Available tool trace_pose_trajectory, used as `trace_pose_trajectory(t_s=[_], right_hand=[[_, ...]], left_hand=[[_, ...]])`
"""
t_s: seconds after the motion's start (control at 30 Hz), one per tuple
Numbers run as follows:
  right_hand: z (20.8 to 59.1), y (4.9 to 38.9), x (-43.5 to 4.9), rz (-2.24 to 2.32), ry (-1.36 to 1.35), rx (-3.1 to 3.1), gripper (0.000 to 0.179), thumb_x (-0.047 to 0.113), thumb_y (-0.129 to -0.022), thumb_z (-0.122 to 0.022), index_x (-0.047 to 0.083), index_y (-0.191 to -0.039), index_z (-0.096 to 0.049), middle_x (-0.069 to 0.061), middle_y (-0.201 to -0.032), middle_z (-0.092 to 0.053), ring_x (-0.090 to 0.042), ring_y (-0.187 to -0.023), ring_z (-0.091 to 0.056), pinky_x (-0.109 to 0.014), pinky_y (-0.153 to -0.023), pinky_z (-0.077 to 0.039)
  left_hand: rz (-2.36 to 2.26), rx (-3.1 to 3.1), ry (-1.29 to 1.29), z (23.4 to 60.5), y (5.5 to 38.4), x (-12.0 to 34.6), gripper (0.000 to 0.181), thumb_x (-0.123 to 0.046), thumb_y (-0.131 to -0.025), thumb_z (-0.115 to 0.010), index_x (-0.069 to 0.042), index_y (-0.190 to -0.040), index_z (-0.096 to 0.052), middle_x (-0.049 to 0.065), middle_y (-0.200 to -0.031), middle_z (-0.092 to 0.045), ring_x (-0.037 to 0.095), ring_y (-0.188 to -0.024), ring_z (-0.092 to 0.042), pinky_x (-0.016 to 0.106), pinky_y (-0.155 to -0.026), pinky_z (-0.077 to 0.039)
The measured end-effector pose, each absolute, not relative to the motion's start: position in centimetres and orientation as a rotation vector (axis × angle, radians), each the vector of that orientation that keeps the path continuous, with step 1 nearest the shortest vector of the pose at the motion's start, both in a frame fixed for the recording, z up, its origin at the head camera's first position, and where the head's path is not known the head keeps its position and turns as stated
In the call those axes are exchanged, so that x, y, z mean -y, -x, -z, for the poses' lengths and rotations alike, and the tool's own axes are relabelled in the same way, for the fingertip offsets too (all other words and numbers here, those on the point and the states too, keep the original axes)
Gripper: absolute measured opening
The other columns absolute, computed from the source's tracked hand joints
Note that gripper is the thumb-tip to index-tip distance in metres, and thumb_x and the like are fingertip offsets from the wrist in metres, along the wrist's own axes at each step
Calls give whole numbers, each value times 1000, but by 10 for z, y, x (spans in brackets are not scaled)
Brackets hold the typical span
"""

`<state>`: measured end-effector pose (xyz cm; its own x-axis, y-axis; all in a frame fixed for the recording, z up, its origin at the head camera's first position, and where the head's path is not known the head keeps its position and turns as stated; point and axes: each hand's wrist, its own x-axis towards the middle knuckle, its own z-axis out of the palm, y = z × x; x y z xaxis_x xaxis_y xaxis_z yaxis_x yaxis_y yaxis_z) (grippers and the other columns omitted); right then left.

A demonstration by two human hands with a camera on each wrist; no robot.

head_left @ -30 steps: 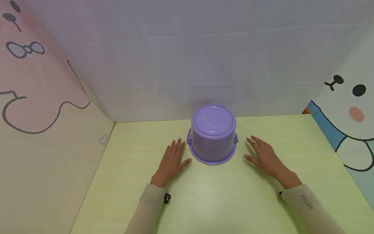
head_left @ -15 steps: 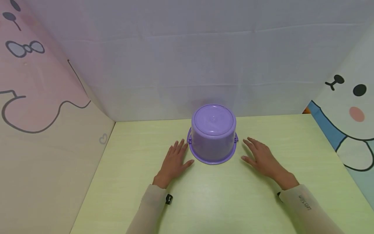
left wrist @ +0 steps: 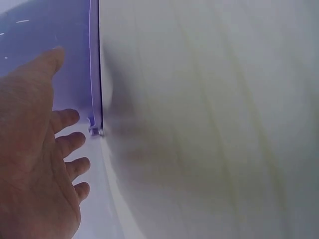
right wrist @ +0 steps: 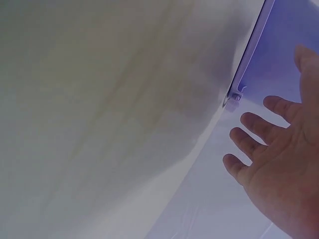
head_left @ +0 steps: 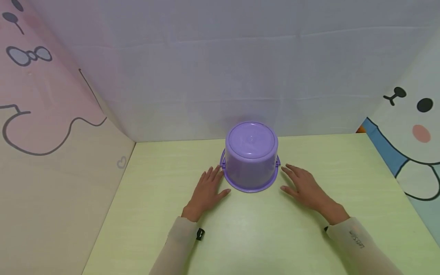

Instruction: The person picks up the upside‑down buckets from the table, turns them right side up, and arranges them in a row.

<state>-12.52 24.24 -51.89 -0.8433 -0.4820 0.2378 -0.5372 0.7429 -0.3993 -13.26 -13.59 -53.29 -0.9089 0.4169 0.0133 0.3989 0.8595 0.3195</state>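
Observation:
A purple plastic bucket (head_left: 251,172) stands upside down near the back of the table, its base up and its rim on the tabletop. Its handle is folded down, and the hinge lugs show at both sides. On the left, my left hand (head_left: 207,193) is spread with fingers straight, the fingertips close by the left lug; whether they touch it I cannot tell. My right hand (head_left: 306,191) is held on the other side with fingers loosely extended, a small gap from the right lug. Neither hand holds anything. Both wrist views show the bucket's wall (left wrist: 75,69) and rim beyond the fingers.
The pale yellow-green table (head_left: 247,236) meets a white cloth wall (head_left: 206,76) right behind the bucket. A pink and cream panel (head_left: 62,152) borders the left, and a panel with a cartoon animal (head_left: 405,145) borders the right.
Both hands have moved inward toward the bucket, the left one to the right and the right one to the left and slightly nearer me. The bucket has stayed in place.

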Motion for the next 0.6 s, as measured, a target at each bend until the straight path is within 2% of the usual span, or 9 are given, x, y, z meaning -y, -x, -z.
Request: trace_pose_trajectory(t_s=[0.3,0.6], right_hand=[[517,123,-235,-681,-879,2848,64,20,-98,-76,-5,-150,-49,-32,-152,-49,-53,-137,-48,-74,-109,-38],[516,121,-229,-681,-923,2831,64,20,-97,-77,-5,-149,-50,-30,-150,-52,-51,-136,-51,-71,-109,-40]], left_hand=[[-499,-2941,-647,534,132,133,73,-51,-105,-61,-9,-162,-41,16,-170,-33,42,-158,-26,57,-130,-20],[-478,-2953,-678,532,127,131,66,-47,-105,-63,-8,-157,-49,14,-167,-40,43,-155,-34,58,-128,-26]])
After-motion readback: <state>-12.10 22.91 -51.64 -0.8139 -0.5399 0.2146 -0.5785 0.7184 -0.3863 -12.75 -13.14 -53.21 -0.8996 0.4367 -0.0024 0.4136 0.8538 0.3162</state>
